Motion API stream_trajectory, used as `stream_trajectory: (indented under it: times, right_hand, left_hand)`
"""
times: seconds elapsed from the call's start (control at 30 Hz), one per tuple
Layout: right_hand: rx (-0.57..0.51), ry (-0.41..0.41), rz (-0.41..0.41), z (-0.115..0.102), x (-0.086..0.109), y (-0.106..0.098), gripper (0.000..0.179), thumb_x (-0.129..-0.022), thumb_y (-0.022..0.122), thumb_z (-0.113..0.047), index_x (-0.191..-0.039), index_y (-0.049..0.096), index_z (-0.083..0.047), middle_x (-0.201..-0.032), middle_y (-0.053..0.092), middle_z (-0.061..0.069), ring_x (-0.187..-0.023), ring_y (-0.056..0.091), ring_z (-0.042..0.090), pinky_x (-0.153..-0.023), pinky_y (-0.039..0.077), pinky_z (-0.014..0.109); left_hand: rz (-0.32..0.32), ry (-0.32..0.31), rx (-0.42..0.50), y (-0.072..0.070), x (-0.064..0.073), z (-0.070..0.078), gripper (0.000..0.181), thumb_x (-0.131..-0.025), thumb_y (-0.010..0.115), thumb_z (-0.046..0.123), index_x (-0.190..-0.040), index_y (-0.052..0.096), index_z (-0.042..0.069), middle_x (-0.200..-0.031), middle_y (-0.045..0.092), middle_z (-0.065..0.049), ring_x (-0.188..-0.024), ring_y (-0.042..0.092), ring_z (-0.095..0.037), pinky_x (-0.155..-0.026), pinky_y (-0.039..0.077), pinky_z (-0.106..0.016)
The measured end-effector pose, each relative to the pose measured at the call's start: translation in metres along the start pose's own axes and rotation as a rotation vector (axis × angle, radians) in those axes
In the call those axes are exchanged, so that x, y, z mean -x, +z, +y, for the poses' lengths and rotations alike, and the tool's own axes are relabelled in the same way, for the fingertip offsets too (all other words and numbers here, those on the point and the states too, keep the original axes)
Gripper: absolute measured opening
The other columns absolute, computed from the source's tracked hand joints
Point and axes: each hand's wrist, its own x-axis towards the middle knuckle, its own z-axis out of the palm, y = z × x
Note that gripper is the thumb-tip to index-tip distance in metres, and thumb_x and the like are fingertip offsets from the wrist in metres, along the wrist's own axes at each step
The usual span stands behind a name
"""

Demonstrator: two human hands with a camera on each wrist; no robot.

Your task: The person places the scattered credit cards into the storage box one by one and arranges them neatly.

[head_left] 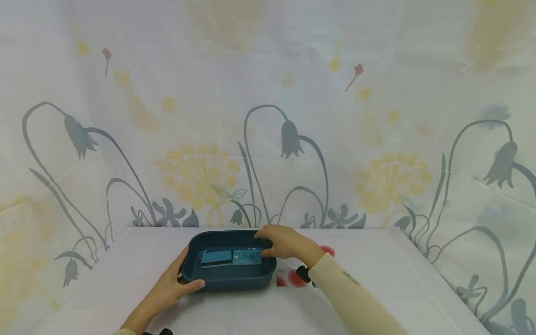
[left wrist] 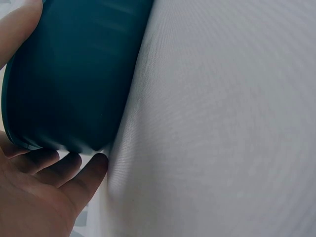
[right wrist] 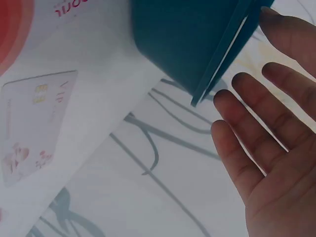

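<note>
A dark teal basin (head_left: 234, 283) sits on the white table. Two blue cards lie flat inside it: one with a black stripe (head_left: 216, 259), beside it one with a chip and VIP lettering (head_left: 247, 257). My left hand (head_left: 173, 281) holds the basin's left end, thumb at the front rim and fingertips against the outer wall (left wrist: 64, 89). Over the right end reaches my right hand (head_left: 286, 242). In the right wrist view its fingers (right wrist: 252, 133) are spread and fairly straight near the basin's rim (right wrist: 222, 59), thumb close to it; no held object shows.
Right of the basin lies a white card with red circles (head_left: 291, 278), partly behind the right wrist. A pale VIP card with a gold chip (right wrist: 37, 123) lies near it in the right wrist view. A flower-patterned cloth (head_left: 268, 116) hangs behind the table.
</note>
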Motion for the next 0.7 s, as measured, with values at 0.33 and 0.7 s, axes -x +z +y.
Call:
stream_trajectory:
  times: [0.33, 0.7]
  right_hand:
    - [-0.087, 0.022, 0.099, 0.023, 0.033, -0.005, 0.045, -0.087, 0.071, -0.031, -0.127, 0.061, -0.014, -0.118, 0.060, -0.002, -0.105, 0.057, 0.015, -0.089, 0.049, 0.036]
    - [-0.130, 0.095, 0.160, 0.047, 0.063, 0.003, 0.043, -0.086, 0.072, -0.030, -0.125, 0.062, -0.014, -0.117, 0.061, 0.000, -0.107, 0.057, 0.020, -0.091, 0.049, 0.040]
  left_hand:
    - [-0.001, -0.003, -0.012, 0.000, -0.001, 0.002, 0.110, -0.078, 0.078, 0.041, -0.153, 0.007, 0.003, -0.156, 0.012, -0.023, -0.140, 0.019, -0.043, -0.109, 0.022, -0.059]
    - [0.002, 0.012, -0.016, 0.000, 0.001, 0.001, 0.111, -0.078, 0.078, 0.043, -0.154, 0.007, 0.004, -0.157, 0.013, -0.022, -0.140, 0.019, -0.043, -0.109, 0.020, -0.061]
